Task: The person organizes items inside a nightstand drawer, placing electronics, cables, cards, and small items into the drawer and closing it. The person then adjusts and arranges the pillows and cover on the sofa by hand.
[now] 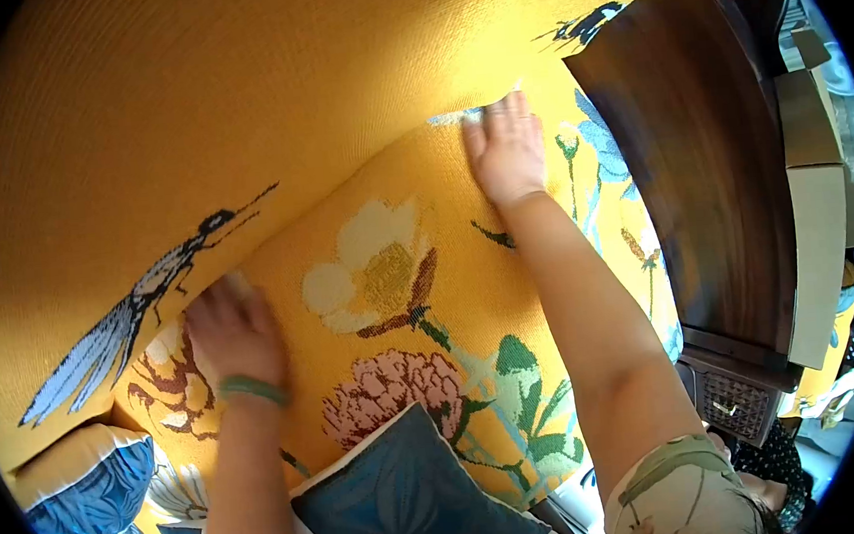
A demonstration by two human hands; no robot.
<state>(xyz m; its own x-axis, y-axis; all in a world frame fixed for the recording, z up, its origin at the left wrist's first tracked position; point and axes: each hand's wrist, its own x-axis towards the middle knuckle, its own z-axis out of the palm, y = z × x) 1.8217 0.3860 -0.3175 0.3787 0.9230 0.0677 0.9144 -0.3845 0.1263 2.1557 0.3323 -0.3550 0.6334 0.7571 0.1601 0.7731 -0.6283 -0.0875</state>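
Yellow fabric with woven flowers (469,294) covers a flat seat-like surface, and a raised yellow part (184,115) with a dragonfly pattern rises behind it. My left hand (237,332) lies palm down near the crease between them, slightly blurred, its fingertips partly hidden at the fold. It wears a green bangle (254,388). Farther right, my right hand (510,150) presses flat on the fabric with fingers extended, fingertips at the same crease. Neither hand shows an object in its grasp. A blue cushion (416,504) with white edging is below, between my forearms.
Another blue and white cushion (98,484) sits at the lower left. Along the right runs a dark wooden panel (704,155), with cardboard boxes (817,256) beyond it. A dark woven-front box (739,405) and dark dotted cloth (778,460) are at the lower right.
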